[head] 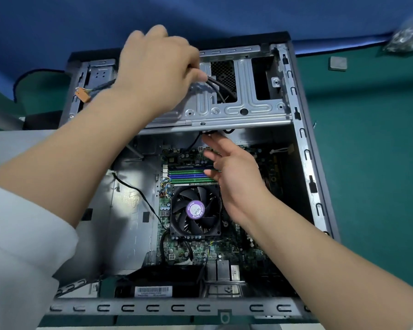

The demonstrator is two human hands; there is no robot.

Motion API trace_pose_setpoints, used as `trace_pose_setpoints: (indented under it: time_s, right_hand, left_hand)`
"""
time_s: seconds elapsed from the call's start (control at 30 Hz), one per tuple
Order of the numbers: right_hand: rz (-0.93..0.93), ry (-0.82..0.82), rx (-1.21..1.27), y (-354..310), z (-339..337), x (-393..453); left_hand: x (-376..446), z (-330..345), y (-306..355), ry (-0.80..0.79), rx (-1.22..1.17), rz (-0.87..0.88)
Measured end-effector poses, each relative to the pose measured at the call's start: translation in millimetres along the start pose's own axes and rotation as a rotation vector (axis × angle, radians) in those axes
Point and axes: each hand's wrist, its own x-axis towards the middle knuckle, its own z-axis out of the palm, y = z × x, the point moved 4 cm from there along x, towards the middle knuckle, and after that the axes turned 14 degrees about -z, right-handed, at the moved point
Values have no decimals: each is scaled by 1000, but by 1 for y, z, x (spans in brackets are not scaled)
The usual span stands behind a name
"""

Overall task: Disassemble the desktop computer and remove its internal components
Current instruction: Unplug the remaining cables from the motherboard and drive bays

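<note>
Grey cables (216, 85) pinched by the left hand (157, 67) run down through the drive cage (248, 108) toward the right hand (234, 167), open-fingered just below.

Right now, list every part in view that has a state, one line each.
computer case: side open, lying flat
left hand: pinching the dark cables over the drive cage
right hand: open, fingers under the cage edge
CPU fan: mounted, not spinning
orange connector: unplugged, hanging loose
</note>
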Motion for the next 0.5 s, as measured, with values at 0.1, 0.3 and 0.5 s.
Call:
trace_pose_setpoints:
  time_s: [0.1, 0.3, 0.5]
  right_hand:
    - [7, 7, -221, 1, -2, -2]
    - [57, 4, -263, 0, -6, -2]
    - [-326, -330, -917, -38, -17, -15]
  left_hand:
    - [-1, 1, -46, -21, -134, -379]
    - [-19, 12, -52, -139, -38, -283]
    - [-34, 19, -45, -126, -229, -298]
